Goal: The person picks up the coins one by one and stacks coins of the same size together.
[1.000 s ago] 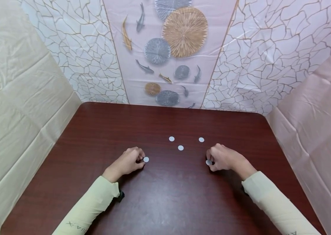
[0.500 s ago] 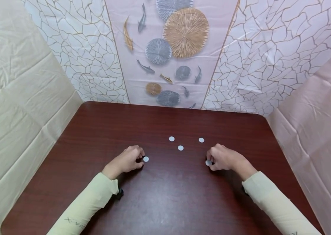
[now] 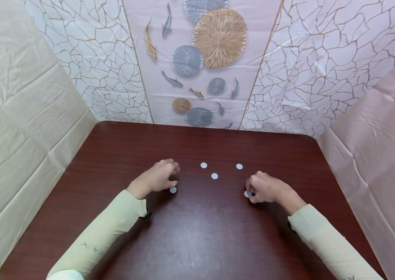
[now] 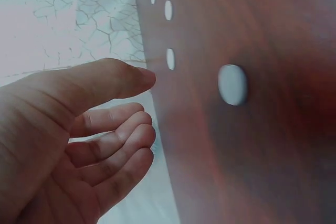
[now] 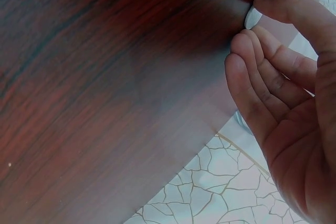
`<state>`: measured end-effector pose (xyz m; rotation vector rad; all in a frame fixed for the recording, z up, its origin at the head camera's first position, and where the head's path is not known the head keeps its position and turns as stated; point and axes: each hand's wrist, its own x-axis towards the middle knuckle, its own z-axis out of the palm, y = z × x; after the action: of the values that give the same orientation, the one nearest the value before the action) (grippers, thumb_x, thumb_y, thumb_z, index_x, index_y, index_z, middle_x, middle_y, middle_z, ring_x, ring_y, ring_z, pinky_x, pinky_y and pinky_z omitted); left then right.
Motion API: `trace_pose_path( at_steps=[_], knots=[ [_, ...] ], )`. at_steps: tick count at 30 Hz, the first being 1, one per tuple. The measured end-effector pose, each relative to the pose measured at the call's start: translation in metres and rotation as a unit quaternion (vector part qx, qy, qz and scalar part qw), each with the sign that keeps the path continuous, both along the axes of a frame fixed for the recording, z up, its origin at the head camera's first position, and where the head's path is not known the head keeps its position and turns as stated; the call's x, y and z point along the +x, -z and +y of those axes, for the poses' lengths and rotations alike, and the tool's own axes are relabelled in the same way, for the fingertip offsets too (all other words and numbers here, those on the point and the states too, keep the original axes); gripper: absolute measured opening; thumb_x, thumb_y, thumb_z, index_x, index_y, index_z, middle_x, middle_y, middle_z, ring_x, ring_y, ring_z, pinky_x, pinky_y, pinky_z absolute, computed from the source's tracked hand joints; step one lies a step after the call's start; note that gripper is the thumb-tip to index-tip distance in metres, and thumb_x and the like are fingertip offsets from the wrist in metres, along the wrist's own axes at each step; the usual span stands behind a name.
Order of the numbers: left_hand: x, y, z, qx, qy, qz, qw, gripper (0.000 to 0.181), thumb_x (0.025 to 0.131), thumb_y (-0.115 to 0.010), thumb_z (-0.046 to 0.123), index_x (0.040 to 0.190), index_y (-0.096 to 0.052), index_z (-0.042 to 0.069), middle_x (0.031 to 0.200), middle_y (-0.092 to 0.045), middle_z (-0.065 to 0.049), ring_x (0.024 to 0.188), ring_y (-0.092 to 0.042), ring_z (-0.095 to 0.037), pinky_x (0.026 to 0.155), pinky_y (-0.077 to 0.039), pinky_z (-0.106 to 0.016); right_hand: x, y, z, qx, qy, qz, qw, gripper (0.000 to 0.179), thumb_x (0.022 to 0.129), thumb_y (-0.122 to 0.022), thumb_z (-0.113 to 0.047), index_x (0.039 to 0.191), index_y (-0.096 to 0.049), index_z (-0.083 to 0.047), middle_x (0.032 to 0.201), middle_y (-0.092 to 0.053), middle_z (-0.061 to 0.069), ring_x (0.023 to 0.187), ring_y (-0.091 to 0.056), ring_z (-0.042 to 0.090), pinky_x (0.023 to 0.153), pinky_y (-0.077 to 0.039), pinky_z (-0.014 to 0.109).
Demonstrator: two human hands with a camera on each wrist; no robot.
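My left hand (image 3: pixel 158 175) hovers above the table, its fingers loosely bent and holding nothing. Just below its thumb a white round disc (image 3: pixel 173 190) lies flat on the wood; the left wrist view shows this disc (image 4: pixel 232 85) apart from the thumb (image 4: pixel 121 80). On the other side, my right hand (image 3: pixel 266 187) pinches a second white disc (image 3: pixel 248 193) between thumb and fingertips, down at the tabletop. In the right wrist view that disc (image 5: pixel 253 18) is partly hidden by the fingertips.
Three more white discs lie farther back on the dark red-brown table (image 3: pixel 197 233): a left one (image 3: pixel 203 165), a nearer one (image 3: pixel 215 176) and a right one (image 3: pixel 239 166). A patterned cloth (image 3: pixel 197 77) hangs behind the table's far edge, with plain cloth at both sides.
My left hand has come away from its disc, rising and shifting forward, while the disc stays in place. The right hand keeps its pinch with almost no motion.
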<state>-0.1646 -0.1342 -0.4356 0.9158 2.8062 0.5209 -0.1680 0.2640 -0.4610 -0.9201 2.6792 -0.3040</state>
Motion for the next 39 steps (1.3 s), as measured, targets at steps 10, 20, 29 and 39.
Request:
trace_pose_path(
  at_steps=[10, 20, 29, 39],
  knots=[
    [-0.023, -0.016, 0.035, -0.014, 0.027, 0.009, 0.9995, 0.034, 0.093, -0.078, 0.014, 0.121, -0.068, -0.002, 0.118, -0.07, -0.016, 0.107, -0.069, -0.029, 0.097, -0.057, -0.044, 0.002, -0.002, -0.001, -0.001, 0.007, -0.001, 1.0, 0.009, 0.081, -0.082, -0.011, 0.085, -0.074, -0.01, 0.075, -0.068, -0.003, 0.064, -0.057, 0.002, 0.061, -0.05, 0.021],
    [-0.039, -0.011, 0.073, -0.017, 0.054, -0.002, 0.9984, 0.034, 0.094, -0.078, 0.015, 0.121, -0.068, -0.001, 0.115, -0.069, -0.013, 0.107, -0.067, -0.028, 0.096, -0.055, -0.042, 0.005, -0.002, 0.0, -0.005, 0.007, 0.0, 1.0, 0.008, 0.083, -0.08, -0.011, 0.085, -0.072, -0.01, 0.073, -0.066, -0.003, 0.062, -0.054, 0.003, 0.06, -0.048, 0.021],
    [-0.044, 0.004, 0.104, -0.027, 0.056, -0.025, 0.9977, 0.035, 0.095, -0.078, 0.015, 0.125, -0.067, 0.001, 0.117, -0.068, -0.013, 0.109, -0.064, -0.029, 0.098, -0.054, -0.041, 0.007, -0.001, 0.001, -0.011, 0.007, 0.005, 0.9999, 0.008, 0.082, -0.08, -0.009, 0.084, -0.072, -0.009, 0.073, -0.066, -0.003, 0.062, -0.054, 0.002, 0.06, -0.048, 0.021],
    [-0.042, 0.019, 0.123, -0.052, 0.049, -0.015, 0.9973, 0.024, 0.097, -0.075, 0.017, 0.115, -0.067, 0.003, 0.108, -0.064, -0.009, 0.096, -0.056, -0.023, 0.084, -0.049, -0.034, 0.007, 0.0, 0.001, -0.015, 0.007, 0.007, 0.9998, 0.009, 0.082, -0.08, -0.009, 0.085, -0.072, -0.009, 0.073, -0.065, -0.004, 0.063, -0.054, 0.002, 0.06, -0.048, 0.021]
  ],
)
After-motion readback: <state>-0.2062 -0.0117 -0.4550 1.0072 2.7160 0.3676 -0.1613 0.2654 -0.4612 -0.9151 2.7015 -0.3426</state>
